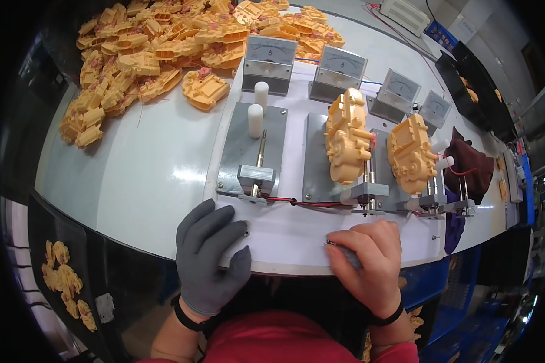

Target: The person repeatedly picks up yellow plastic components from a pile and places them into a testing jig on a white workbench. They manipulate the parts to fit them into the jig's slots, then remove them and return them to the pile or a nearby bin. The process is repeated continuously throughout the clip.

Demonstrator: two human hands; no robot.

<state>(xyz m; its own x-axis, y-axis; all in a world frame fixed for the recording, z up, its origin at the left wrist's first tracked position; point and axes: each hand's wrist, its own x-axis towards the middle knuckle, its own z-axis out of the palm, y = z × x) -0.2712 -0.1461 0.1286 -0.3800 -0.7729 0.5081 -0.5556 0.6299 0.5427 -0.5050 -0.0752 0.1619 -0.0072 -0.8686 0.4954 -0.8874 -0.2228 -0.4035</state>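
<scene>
My left hand (211, 257), in a grey glove, lies at the front edge of the white board (297, 242), its fingers apart and slightly bent, holding nothing. My bare right hand (369, 260) is curled on the same edge; a bit of something grey shows under its fingers, too hidden to name. A small dark metal piece sits at the fingertips. Ahead of my left hand is a grey test fixture (230, 145) with two white posts and a spring probe. Farther right, one yellow plastic gear housing (348, 139) and another yellow housing (412, 154) stand upright on similar fixtures.
Analog panel meters, including one meter (269, 57), line the back of the board. A large heap of yellow housings (163, 45) fills the far left, with one single housing (204, 88) nearer. Dark cloth (469, 163) lies at right. Red and black wires (312, 202) cross between fixtures.
</scene>
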